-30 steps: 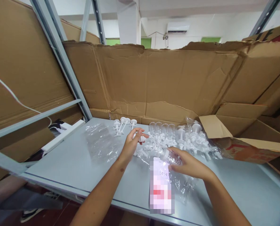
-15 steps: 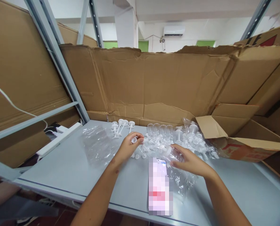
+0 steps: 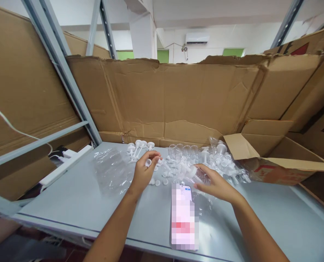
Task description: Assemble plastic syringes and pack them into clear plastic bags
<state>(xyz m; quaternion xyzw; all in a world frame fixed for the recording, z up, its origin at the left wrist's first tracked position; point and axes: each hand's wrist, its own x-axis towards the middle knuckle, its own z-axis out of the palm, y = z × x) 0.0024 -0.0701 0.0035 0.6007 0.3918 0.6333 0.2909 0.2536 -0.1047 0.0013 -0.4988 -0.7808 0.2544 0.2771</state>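
My left hand [image 3: 141, 174] is closed around a small white plastic cap [image 3: 148, 163], above the left side of a pile of small white parts [image 3: 172, 164]. In my right hand [image 3: 218, 185], thumb and fingers curve around a clear plastic container [image 3: 201, 176]. A whitish end of it points left; its exact shape is blurred. Behind the hands stand several clear ribbed cups [image 3: 179, 152]. White plunger-like pieces with round discs [image 3: 151, 146] stand at the back left. Loose white caps [image 3: 158, 182] lie just right of my left wrist.
A phone [image 3: 181, 218] lies in front of the hands, its screen blurred out. Clear plastic bags [image 3: 112, 169] lie at left, and a bag of white parts [image 3: 227, 162] at right. An open cardboard box [image 3: 284, 171] stands at far right. A white power strip [image 3: 66, 165] runs along the left edge.
The view has shifted slightly. Both hands stay near the same places, still holding the cap and the clear container, the right hand a little further left.
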